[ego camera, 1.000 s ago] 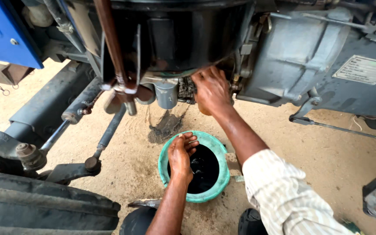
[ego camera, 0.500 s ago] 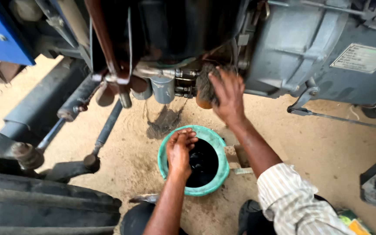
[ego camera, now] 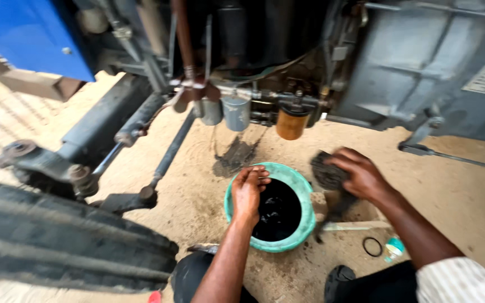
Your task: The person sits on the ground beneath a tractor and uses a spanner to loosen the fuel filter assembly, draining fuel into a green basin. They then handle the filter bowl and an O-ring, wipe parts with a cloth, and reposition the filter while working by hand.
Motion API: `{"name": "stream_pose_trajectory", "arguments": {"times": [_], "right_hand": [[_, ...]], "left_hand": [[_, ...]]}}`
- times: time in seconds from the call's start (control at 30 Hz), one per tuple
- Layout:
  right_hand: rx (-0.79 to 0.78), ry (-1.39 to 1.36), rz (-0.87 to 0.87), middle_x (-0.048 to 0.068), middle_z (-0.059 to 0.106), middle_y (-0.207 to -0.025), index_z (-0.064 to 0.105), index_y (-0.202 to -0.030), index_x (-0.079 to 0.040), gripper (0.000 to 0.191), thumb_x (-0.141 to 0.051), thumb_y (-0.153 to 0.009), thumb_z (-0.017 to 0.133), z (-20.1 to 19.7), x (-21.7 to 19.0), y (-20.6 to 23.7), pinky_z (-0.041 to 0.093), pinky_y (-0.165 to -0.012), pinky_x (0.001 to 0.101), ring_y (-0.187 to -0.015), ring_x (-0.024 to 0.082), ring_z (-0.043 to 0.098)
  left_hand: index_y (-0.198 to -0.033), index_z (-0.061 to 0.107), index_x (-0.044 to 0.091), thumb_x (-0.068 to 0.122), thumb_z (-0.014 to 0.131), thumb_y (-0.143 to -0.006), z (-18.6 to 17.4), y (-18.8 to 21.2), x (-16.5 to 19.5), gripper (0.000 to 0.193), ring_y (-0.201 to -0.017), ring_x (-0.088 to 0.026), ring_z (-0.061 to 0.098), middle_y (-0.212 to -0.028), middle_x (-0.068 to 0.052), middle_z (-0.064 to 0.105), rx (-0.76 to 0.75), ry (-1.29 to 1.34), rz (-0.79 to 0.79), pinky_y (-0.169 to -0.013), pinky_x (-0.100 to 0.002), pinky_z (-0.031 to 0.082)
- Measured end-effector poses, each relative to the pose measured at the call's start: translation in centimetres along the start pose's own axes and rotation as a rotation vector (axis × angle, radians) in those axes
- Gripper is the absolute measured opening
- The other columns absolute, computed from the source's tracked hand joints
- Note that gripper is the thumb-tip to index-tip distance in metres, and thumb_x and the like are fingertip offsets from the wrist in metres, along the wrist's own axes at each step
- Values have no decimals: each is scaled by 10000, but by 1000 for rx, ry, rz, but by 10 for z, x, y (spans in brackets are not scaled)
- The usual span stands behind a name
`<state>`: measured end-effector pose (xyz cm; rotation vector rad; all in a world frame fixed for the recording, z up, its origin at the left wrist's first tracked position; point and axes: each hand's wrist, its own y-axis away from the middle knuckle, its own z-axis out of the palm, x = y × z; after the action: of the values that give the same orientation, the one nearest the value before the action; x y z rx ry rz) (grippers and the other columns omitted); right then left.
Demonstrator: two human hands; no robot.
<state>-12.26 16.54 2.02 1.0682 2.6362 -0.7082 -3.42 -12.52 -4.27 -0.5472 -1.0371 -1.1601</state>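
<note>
A green basin (ego camera: 305, 197) of black oil sits on the sandy ground beneath a tractor's underside. My left hand (ego camera: 249, 191) hangs over the basin's near-left rim with its fingers curled, and whether it holds something small I cannot tell. My right hand (ego camera: 360, 175) is just right of the basin, gripping a dark, dirty round part (ego camera: 326, 171). Above, an orange cylindrical filter (ego camera: 291, 122) and two grey canisters (ego camera: 236, 112) hang from the engine.
A large black tyre (ego camera: 57, 241) fills the lower left, with steering rods (ego camera: 169, 151) and a blue body panel (ego camera: 35, 33) above it. A grey gearbox housing (ego camera: 422, 73) is at upper right. A black rubber ring (ego camera: 372, 246) and a small bottle (ego camera: 394, 247) lie on the ground.
My right hand has come down from the engine underside to beside the basin, now holding the dark round part. The orange filter is now uncovered. My left hand stays over the basin.
</note>
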Motion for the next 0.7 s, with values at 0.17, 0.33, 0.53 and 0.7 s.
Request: {"name": "stream_pose_trajectory", "arguments": {"times": [0.17, 0.33, 0.53, 0.7], "right_hand": [[-77, 74, 235, 42, 671, -1163, 690, -1149, -144, 665, 161, -561, 636, 7, 32, 37, 562, -941, 412, -1119, 299, 668], [-153, 140, 285, 40, 675, -1190, 686, -1177, -157, 641, 106, -593, 690, 13, 62, 56, 567, -952, 413, -1110, 296, 676], [-154, 57, 366, 70, 666, -1225, 673, -1214, -136, 660, 82, -594, 737, 12, 85, 60, 552, -987, 419, -1133, 315, 667], [-117, -47, 283, 109, 653, -1247, 643, -1277, -116, 716, 71, -595, 749, 18, 95, 59, 537, -986, 429, -1153, 339, 645]], "left_hand": [[-1060, 709, 29, 147, 559, -998, 4, 0, -6, 200, -756, -119, 677, -919, -59, 748, -9, -57, 29, -688, -244, 501], [-1083, 707, 25, 148, 587, -995, 14, 6, -4, 193, -794, -123, 680, -943, -67, 755, -30, -166, 101, -716, -242, 511], [-1161, 708, 58, 185, 592, -959, 27, 2, 18, 265, -847, -166, 711, -1025, -72, 775, -55, -185, 32, -781, -318, 566], [-1327, 650, 81, 299, 627, -970, 54, -24, 36, 419, -1050, -166, 680, -1183, -64, 747, -91, -129, 122, -912, -350, 512]]}}
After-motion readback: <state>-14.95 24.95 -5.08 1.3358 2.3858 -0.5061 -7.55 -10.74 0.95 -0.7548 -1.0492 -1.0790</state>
